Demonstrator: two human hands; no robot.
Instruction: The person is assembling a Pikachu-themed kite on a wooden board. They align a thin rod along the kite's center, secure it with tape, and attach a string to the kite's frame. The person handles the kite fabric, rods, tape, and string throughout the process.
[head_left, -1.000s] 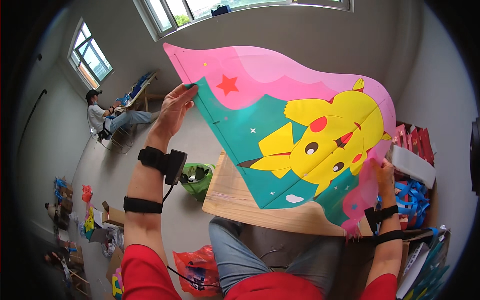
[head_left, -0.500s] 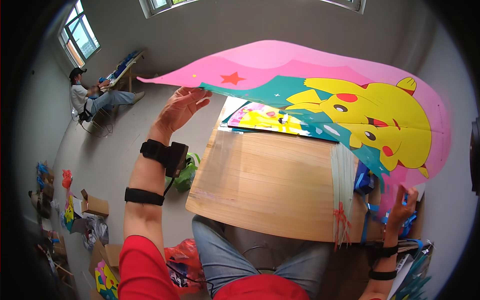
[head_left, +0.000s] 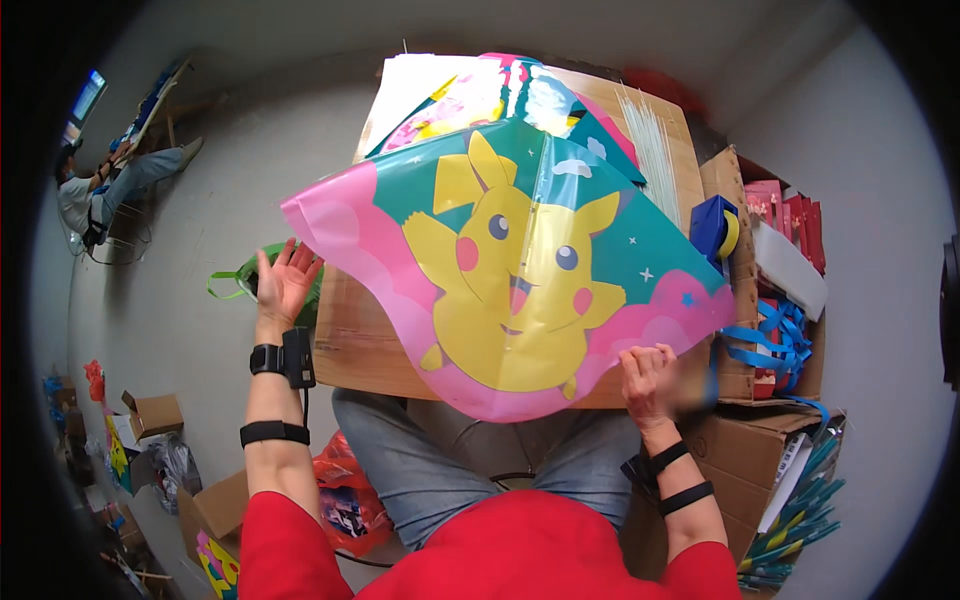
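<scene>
A thin, glossy kite sail [head_left: 505, 330], printed with a yellow cartoon animal on teal and pink, spreads across the table and overhangs its near edge. A crease runs down its middle. My right hand [head_left: 648, 385] pinches its lower right edge, fingers curled closed. Palm up with fingers spread, my left hand [head_left: 284, 285] is free of the sail, just below its left corner. Beyond it, more printed sheets [head_left: 460, 105] lie on the wooden table [head_left: 345, 350], partly covered by the sail.
Thin pale rods [head_left: 655, 150] lie at the table's right. Beside it stand a blue tape dispenser [head_left: 712, 228] and a cardboard box [head_left: 740, 400] with blue ribbon [head_left: 770, 340]. A green bag [head_left: 312, 300] is at the left, a red bag [head_left: 350, 490] by my legs. Another person [head_left: 80, 195] sits far left.
The sail has come down from the air onto the table and turned, its cartoon now upright. My left hand has let go of its edge; my right has moved inward, still holding it.
</scene>
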